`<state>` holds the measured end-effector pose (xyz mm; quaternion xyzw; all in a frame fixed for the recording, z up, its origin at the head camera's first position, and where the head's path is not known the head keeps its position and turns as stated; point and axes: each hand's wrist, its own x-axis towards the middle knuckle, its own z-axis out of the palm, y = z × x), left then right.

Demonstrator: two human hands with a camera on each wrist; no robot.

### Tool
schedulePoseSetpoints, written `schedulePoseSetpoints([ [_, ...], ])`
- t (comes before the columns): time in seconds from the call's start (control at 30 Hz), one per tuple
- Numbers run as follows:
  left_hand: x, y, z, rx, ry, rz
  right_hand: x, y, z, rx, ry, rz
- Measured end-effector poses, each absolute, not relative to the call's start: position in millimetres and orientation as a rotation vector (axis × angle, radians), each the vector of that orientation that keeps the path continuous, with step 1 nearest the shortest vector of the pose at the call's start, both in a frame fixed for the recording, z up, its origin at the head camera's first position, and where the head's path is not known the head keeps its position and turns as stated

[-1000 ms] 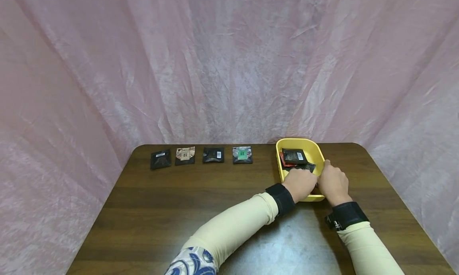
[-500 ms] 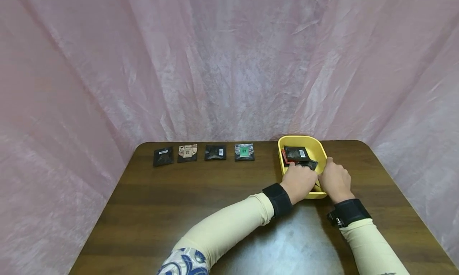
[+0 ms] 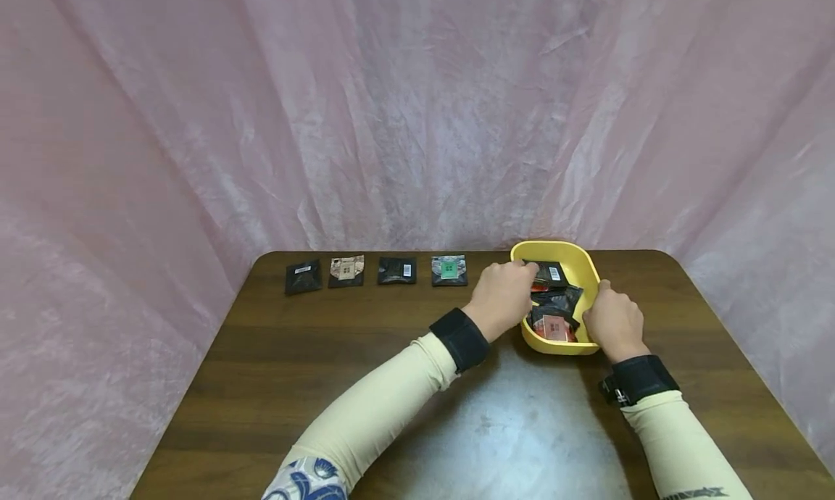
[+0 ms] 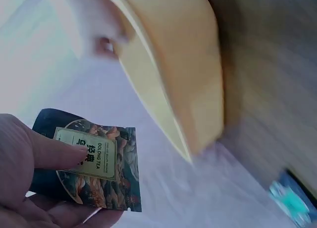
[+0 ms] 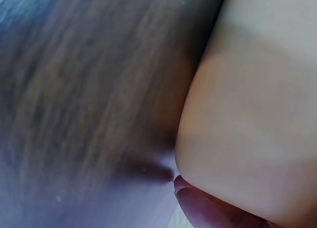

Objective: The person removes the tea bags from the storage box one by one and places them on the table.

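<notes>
Left hand (image 3: 502,296): right of centre in the head view, at the left edge of the yellow bin (image 3: 561,348), pinching one oolong tea packet (image 4: 102,167) with the thumb across its front and fingers behind
Oolong tea packet: lower left of the left wrist view, dark with a patterned front and a pale label reading "OOLONG TEA", apart from the bin; the hand hides it in the head view
Right hand (image 3: 615,320): right of the frame, gripping the bin's right rim
Yellow bin: right of the frame, standing on the brown table (image 3: 365,384)
Inside the bin: a black barcoded packet (image 3: 552,274) at the back, a crumpled dark packet (image 3: 559,299) in the middle, a red-labelled packet (image 3: 556,327) at the front
Row on the table: left of centre, near the back edge, from left to right a plain black packet (image 3: 303,277), a tan-labelled packet (image 3: 346,271), a second barcoded packet (image 3: 394,270) and a green-labelled packet (image 3: 449,271), spaced apart
Sleeves: cream, with black wristbands (image 3: 459,339)
Backdrop: pink curtain (image 3: 391,116) filling the upper frame
</notes>
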<state>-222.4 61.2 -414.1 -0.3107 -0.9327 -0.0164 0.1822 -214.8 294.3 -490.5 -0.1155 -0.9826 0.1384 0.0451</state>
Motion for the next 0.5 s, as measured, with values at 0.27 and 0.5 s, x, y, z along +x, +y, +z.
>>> schedulePoseSetpoints([
  [0.27, -230.7, -15.6, -417.2, -0.702, -2.568, -0.196, -214.4, 295.1, -494.6, -0.364, -3.018, 0.430],
  [0.5, -220.3, -74.9, -432.6, -0.583, -2.614, -0.290, -214.7, 296.9, -497.9, -0.401, -3.049, 0.440],
])
